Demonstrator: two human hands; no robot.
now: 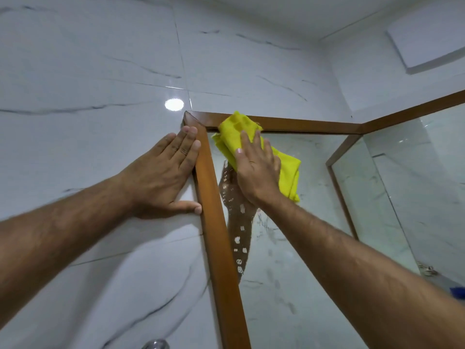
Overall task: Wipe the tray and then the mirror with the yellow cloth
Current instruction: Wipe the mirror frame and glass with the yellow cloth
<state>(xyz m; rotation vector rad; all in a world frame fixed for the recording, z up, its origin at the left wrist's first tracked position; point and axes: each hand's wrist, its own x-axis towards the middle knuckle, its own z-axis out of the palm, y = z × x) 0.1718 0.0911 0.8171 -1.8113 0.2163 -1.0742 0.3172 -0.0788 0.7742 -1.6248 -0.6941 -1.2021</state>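
A mirror [297, 222] in a brown wooden frame [214, 222] hangs on the white marble wall. My right hand [256, 172] presses the yellow cloth [234, 132] flat against the glass at the mirror's top left corner; the cloth laps over the top frame bar. My left hand [163, 175] lies flat and open on the wall tile, its fingertips and thumb touching the frame's left bar. My arm's reflection and water spots show in the glass below the cloth. No tray is in view.
A second framed mirror panel [407, 197] meets the first at an angle on the right. A chrome fitting [156, 345] shows at the bottom edge. A blue object [458, 292] sits at the lower right. A white ceiling panel [427, 39] is above.
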